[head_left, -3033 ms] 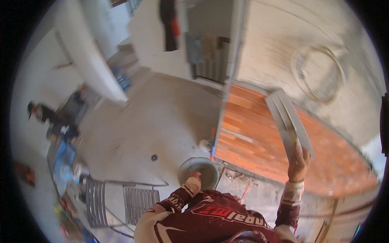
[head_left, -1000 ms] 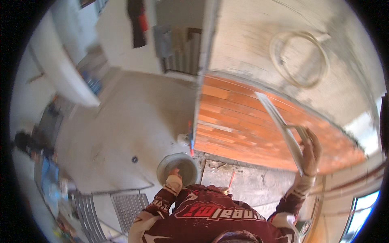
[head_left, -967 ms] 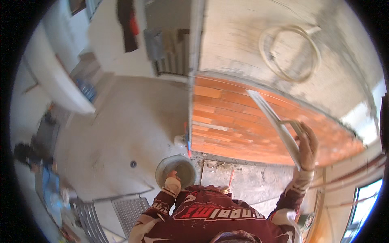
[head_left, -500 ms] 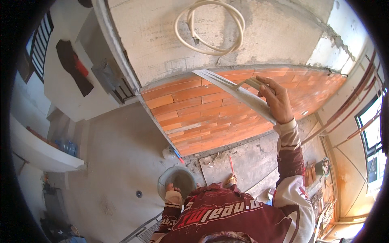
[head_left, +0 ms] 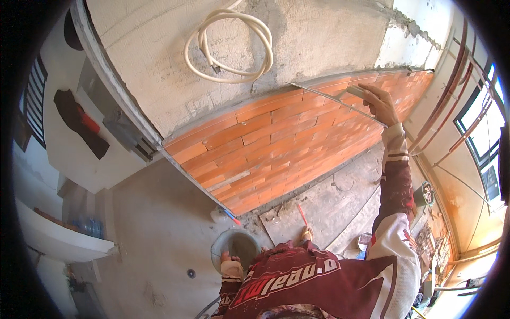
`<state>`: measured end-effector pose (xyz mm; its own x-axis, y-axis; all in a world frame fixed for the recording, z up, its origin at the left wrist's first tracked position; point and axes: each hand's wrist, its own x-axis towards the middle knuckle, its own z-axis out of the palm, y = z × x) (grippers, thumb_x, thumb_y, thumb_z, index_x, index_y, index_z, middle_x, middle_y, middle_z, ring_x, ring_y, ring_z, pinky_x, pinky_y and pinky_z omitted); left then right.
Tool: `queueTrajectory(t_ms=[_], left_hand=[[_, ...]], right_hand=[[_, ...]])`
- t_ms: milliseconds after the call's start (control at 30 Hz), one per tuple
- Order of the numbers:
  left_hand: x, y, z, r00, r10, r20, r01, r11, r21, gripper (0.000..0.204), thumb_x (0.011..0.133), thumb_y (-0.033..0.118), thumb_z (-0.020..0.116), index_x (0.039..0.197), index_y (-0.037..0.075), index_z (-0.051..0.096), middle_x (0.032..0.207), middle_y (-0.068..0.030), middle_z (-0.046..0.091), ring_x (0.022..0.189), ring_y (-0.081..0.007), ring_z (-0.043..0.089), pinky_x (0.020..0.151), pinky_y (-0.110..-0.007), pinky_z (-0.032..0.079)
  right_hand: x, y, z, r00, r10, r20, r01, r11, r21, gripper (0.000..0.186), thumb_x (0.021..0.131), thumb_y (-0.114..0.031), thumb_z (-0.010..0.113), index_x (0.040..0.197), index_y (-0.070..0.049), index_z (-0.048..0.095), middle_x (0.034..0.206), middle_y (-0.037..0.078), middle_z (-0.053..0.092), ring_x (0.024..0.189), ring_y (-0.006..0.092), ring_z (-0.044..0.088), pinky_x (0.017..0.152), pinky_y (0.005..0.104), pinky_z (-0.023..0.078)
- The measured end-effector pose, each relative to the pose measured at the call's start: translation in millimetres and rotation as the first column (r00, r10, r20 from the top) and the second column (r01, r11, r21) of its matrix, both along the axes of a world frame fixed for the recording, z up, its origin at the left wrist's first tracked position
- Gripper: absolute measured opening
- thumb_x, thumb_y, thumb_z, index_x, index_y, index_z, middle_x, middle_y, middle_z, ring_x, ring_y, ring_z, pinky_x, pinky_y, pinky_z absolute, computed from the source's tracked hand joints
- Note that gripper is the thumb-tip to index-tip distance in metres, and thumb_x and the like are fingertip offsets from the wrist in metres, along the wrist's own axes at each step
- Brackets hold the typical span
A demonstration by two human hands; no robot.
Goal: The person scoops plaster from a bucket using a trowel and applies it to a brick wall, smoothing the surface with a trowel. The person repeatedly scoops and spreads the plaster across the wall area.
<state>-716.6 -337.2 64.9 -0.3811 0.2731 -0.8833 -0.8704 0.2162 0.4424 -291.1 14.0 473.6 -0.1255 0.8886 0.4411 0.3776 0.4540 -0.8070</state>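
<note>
My right hand (head_left: 380, 103) is raised at the brick wall, its fingers wrapped round the handle of a long, flat plastering trowel (head_left: 340, 101). The trowel shows nearly edge-on, along the top courses of the orange brick wall (head_left: 265, 143). Low down, my left hand (head_left: 230, 258) has its fingers at the near rim of a grey bucket (head_left: 239, 237) and seems to grip it. The bucket's contents are in shadow and hard to make out. A thin string runs along the upper edge of the bricks.
A coiled cream hose (head_left: 268, 45) hangs on the rough plaster above the bricks. Boards (head_left: 297, 210) lie on the floor at the wall's foot. A floor drain (head_left: 191, 273) is left of the bucket. Reddish pipes (head_left: 449, 87) slant by the window at right.
The trowel has turned from showing its broad face to nearly edge-on, and my right hand has moved right along the wall. My view has shifted; my left hand stays at the bucket.
</note>
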Motion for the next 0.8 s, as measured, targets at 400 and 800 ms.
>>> queueTrajectory(t_ms=[400, 800], left_hand=[[-24.4, -8.7, -86.8, 0.992, -0.126, -0.017, 0.124, 0.990, -0.062, 0.027, 0.078, 0.031, 0.044, 0.062, 0.011, 0.037, 0.050, -0.0054, 0.038, 0.044, -0.0199, 0.041, 0.046, -0.032, 0.041], [11.3, 32.6, -39.1, 0.999, -0.016, 0.037, 0.020, 0.993, -0.113, 0.021, 0.077, 0.025, 0.049, 0.068, 0.012, 0.036, 0.051, -0.0020, 0.037, 0.045, -0.0149, 0.039, 0.046, -0.032, 0.042]], right_hand=[[22.0, 13.6, 2.8, 0.996, -0.036, 0.085, 0.040, 0.998, -0.052, 0.035, 0.084, -0.026, 0.051, 0.109, -0.003, 0.059, 0.074, 0.001, 0.056, 0.065, 0.0085, 0.048, 0.052, 0.0206, 0.036], [42.5, 1.3, -9.4, 0.997, -0.071, -0.012, 0.071, 0.994, 0.079, 0.033, 0.085, -0.022, 0.052, 0.111, -0.002, 0.057, 0.070, -0.001, 0.054, 0.055, 0.0028, 0.041, 0.046, 0.0170, 0.032]])
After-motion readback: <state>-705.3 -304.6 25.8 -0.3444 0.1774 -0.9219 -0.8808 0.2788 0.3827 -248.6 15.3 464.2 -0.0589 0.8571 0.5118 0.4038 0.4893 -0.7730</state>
